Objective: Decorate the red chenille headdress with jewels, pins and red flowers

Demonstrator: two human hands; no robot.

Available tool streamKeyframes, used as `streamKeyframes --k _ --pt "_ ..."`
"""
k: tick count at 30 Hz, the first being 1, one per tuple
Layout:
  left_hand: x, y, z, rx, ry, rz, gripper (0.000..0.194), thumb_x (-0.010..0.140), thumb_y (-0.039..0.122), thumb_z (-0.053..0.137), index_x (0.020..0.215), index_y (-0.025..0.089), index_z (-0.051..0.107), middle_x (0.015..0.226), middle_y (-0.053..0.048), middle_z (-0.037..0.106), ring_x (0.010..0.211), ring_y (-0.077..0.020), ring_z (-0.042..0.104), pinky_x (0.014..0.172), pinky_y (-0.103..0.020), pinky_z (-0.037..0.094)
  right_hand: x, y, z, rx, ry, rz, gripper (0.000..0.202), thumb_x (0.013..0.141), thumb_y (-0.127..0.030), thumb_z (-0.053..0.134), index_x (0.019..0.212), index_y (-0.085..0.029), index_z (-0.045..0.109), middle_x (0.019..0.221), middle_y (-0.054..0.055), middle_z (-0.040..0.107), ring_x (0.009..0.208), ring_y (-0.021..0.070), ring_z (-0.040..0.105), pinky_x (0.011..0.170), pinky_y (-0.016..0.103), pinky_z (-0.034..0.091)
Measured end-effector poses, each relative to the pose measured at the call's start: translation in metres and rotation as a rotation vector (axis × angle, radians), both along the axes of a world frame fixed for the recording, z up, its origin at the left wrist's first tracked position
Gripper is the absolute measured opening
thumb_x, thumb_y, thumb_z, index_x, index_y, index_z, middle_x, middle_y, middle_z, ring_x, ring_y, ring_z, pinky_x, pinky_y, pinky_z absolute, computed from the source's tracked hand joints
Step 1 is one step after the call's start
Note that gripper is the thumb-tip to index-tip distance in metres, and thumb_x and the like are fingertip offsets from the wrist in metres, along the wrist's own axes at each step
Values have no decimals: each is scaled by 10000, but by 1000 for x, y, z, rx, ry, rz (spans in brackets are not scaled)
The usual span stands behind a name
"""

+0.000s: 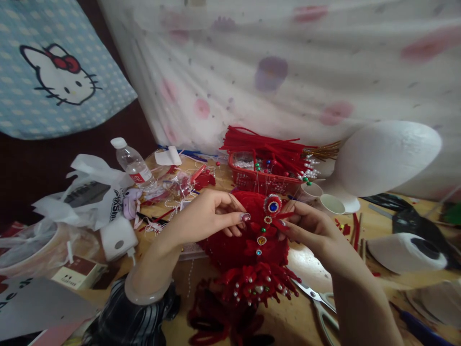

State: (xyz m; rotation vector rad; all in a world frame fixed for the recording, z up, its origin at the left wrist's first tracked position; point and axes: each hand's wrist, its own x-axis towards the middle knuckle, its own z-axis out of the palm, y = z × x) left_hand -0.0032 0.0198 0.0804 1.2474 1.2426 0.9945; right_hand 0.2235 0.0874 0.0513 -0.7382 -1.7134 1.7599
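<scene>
A red velvety ornament piece stands upright before me, with a column of gems down its front. A blue gem in a silvery rim tops the column, and an amber gem sits lower. At its base is a red fuzzy flower tipped with white beads. My left hand is at the left side of the piece, thumb and fingers curled together; what lies between them is hidden. With thumb and fingers closed, my right hand pinches a small red fuzzy strip beside the gems.
Scissors lie near my right forearm. Behind stands a red basket with red fuzzy stems. Paper cups and a white foam form are at right. A plastic bottle and a white box-shaped charger are at left.
</scene>
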Motion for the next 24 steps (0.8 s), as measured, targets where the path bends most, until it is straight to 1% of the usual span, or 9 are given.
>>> streamKeyframes --k 3,8,11,13,16,20,24 --pt "-3 1 1 -14 -3 -57 30 816 151 656 792 140 642 634 -2 710 587 -117 695 572 -214 559 0 0 0 11 -16 -1 284 798 -413 778 788 -202 587 700 -10 667 658 99 588 614 200 448" --pt "-6 -1 5 45 30 -24 91 839 199 646 900 132 632 664 -6 710 600 -117 695 588 -212 558 1 0 1 34 -23 -9 260 813 -402 762 794 -198 601 696 -11 662 643 94 574 586 198 427" --pt "-5 -1 5 75 30 12 76 876 210 592 882 137 610 653 5 683 594 -119 697 569 -207 554 0 -1 3 66 -27 -27 257 810 -400 761 783 -193 611 673 -8 670 602 88 556 546 195 402" --pt "-4 -1 4 105 41 45 77 881 209 583 857 140 605 660 11 670 596 -117 699 559 -197 551 0 -2 5 97 -23 -79 262 810 -405 756 771 -195 605 641 -10 670 558 82 529 501 190 365" --pt "-3 -1 4 151 55 102 69 869 206 589 856 141 606 689 11 671 599 -113 700 553 -191 551 1 -2 7 150 -25 -194 253 823 -400 738 764 -198 597 604 -19 648 519 78 498 463 192 330" --pt "-3 -2 5 165 71 139 81 835 217 609 874 146 614 722 2 683 626 -127 706 575 -215 570 1 -1 8 180 -25 -291 228 839 -397 707 787 -205 596 621 -14 638 537 95 518 480 213 360" --pt "0 -3 3 157 85 113 100 821 247 631 856 154 619 742 -1 682 646 -138 709 600 -239 592 -4 -2 8 173 10 -315 236 806 -400 715 779 -209 580 610 -15 620 540 114 530 495 239 388"
